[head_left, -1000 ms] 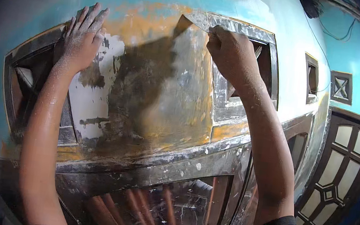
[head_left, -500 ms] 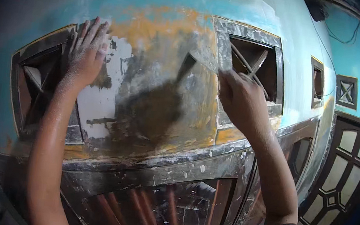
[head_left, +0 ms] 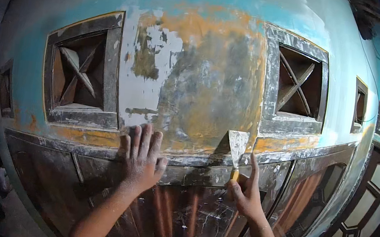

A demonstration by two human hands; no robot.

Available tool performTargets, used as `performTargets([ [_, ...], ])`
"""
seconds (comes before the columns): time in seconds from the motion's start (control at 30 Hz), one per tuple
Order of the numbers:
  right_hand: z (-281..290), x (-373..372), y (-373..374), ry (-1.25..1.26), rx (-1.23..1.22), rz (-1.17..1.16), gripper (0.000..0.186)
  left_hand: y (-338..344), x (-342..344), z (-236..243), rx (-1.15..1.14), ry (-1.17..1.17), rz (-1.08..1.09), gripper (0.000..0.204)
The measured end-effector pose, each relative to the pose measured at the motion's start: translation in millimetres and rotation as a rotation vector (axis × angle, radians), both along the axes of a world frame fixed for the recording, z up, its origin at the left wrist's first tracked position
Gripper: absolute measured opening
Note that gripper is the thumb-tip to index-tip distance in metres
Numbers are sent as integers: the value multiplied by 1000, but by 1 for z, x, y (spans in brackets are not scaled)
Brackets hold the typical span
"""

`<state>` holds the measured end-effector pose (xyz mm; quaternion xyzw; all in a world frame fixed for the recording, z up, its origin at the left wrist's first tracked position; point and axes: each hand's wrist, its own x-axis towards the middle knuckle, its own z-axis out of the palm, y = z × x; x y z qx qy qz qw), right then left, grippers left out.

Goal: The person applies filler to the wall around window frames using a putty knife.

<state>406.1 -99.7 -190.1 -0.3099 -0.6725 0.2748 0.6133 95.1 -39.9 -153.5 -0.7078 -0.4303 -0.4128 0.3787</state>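
Observation:
My right hand grips the yellow handle of a putty knife, its index finger stretched out along the tool. The wide, paint-smeared blade points up at the lower edge of a scraped wall patch, where grey, ochre and white layers show; I cannot tell if blade and wall touch. Lower left of that patch, my left hand lies with fingers spread against the ledge over the door panels. Pale dust coats its fingers.
Two square dark-framed vents with crossed slats, a left vent and a right vent, flank the patch. Dark wooden panels with glazed parts stand beneath the ledge. A paneled door is at the far right.
Both hands have come down from vent height to the ledge. The putty knife's blade now points upward instead of leftward. The view has shifted, showing more of the left side.

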Motion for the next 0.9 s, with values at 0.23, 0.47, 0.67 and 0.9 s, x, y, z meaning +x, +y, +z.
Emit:
performTargets([
  [0.23,-10,-62,9,-148,-83,197,94,-58,34,-32,-358,8,-542,86],
  [0.47,7,-103,12,-403,99,129,44,-71,30,-52,-739,-274,-403,103],
  [0.67,34,-114,30,-672,340,112,42,-70,10,-49,-678,-372,-306,94],
  [0.9,156,-49,67,-899,1011,-738,50,-65,-37,-92,-735,-897,-474,67],
])
